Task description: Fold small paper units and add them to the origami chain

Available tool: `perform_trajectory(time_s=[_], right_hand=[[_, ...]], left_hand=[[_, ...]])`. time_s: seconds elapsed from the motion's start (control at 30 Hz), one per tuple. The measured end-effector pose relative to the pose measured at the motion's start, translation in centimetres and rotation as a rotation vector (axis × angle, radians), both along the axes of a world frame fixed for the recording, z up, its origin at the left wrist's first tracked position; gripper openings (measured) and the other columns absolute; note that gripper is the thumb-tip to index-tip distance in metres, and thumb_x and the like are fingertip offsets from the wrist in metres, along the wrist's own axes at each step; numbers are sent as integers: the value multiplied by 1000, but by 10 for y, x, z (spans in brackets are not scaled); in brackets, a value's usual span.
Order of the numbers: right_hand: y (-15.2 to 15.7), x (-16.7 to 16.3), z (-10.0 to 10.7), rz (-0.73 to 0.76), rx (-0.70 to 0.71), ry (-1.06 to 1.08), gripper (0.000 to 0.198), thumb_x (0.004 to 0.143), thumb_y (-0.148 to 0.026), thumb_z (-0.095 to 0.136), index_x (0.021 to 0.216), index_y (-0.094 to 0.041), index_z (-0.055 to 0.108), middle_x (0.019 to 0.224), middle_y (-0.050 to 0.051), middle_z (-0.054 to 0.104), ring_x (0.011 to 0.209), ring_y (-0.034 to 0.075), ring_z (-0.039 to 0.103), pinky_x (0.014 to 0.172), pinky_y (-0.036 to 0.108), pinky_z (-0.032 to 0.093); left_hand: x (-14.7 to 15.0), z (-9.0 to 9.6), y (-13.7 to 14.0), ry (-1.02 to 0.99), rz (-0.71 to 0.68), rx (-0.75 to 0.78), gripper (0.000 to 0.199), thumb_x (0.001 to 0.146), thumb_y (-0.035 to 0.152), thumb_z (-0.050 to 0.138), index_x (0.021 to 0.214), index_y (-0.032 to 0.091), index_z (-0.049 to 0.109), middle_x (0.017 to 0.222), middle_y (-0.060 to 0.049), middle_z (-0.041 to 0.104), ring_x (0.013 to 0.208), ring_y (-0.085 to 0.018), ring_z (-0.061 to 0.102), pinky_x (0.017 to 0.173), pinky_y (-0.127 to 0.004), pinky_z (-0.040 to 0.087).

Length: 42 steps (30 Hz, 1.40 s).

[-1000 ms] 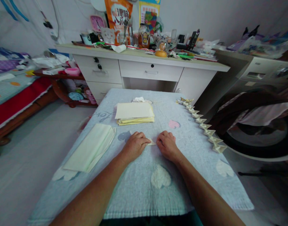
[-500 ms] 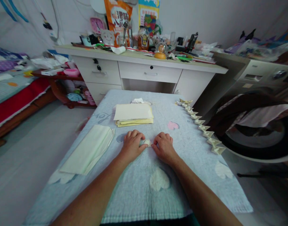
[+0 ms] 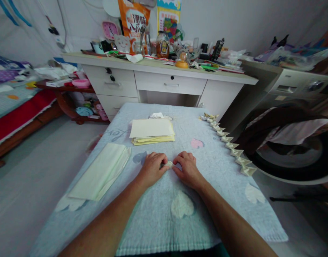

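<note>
A small folded piece of pale paper [image 3: 169,164] lies between my hands over the middle of the cloth-covered table. My left hand [image 3: 154,166] pinches its left end between thumb and fingers. From the other side, my right hand [image 3: 187,167] grips the right end, thumb and fingertips closed on it. Much of the paper is hidden by the fingers. Beyond my hands lies a stack of cream and yellow paper sheets [image 3: 152,128]. To the left rests a larger folded pale sheet [image 3: 101,173]. A row of small folded paper pieces [image 3: 237,152] runs along the right edge.
The table wears a blue cloth [image 3: 153,221] with heart patterns. A crumpled white tissue [image 3: 157,115] lies behind the stack. Across the back stands a white desk [image 3: 155,76] crowded with jars and packets. A washing machine [image 3: 292,85] with its door ajar is at right.
My left hand has shifted slightly right, and its fingers have drawn in closer around the paper. Both hands are nearer each other. The paper stacks and the row stay put.
</note>
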State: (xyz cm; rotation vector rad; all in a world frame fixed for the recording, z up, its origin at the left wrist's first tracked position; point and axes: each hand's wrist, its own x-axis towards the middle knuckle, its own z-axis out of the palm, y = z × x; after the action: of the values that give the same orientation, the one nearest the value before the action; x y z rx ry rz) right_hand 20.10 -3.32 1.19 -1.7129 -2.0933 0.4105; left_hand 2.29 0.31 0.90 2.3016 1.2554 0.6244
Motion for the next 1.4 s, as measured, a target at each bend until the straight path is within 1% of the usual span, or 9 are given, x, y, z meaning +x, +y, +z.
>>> perform_trajectory(time_s=[0.1,0.27,0.37,0.47,0.63,0.97,1.1,1.3,1.4], right_hand=[[0,0,-1,26,19,34,8,79,-23,65,87,-22,64,97,3,53,94,20,43,84,33,29],[0,1,-1,74,51,84,8,76,-16,65,82,-19,61,94,4,53,92,21,43,82,33,31],[1,2,1,89,75,138,10,79,-18,63,88,-19,59,93,5,54,91,21,44,81,33,32],[1,4,3,128,95,209,10,84,-24,61,93,-19,60,91,5,56,89,20,46,79,33,34],[3,6,3,201,103,355,13,91,-25,53,81,-19,59,78,2,56,79,17,48,76,31,34],[5,5,5,244,118,397,25,92,-30,51,71,-18,58,71,1,55,74,15,49,74,31,33],[4,6,6,255,98,405,29,93,-34,50,70,-19,57,69,0,55,73,15,49,74,31,33],[2,5,5,198,32,532,25,86,-42,59,77,-19,59,77,1,56,79,16,50,74,29,36],[3,4,5,183,18,569,25,87,-40,57,74,-18,57,75,0,55,77,15,49,74,28,35]], left_hand=[[0,0,0,-41,-7,-15,9,78,27,63,77,21,57,76,2,62,80,-17,54,75,-30,37],[0,1,-1,-127,-74,-55,16,82,30,61,95,22,65,76,1,63,79,-17,55,76,-30,38],[-1,4,-2,-178,-116,-59,16,85,32,57,84,21,69,79,-1,64,83,-18,55,78,-30,37],[-2,5,-1,-279,-73,-116,16,84,32,58,81,19,67,77,-1,61,77,-16,54,72,-27,38],[-4,2,1,-411,-43,-210,16,82,30,59,76,16,61,71,2,51,67,-12,49,61,-22,36],[-2,-3,-1,-438,-51,-347,18,78,33,63,85,16,64,68,3,53,62,-11,46,56,-21,34],[-2,-2,-1,-463,-20,-365,21,77,36,64,80,15,65,66,2,54,60,-10,46,56,-21,33],[1,6,-4,-636,1,-503,20,76,34,63,74,15,59,59,4,50,55,-8,44,51,-19,32],[3,9,-7,-680,-21,-583,20,76,33,63,74,15,56,56,5,49,52,-7,45,50,-18,33]])
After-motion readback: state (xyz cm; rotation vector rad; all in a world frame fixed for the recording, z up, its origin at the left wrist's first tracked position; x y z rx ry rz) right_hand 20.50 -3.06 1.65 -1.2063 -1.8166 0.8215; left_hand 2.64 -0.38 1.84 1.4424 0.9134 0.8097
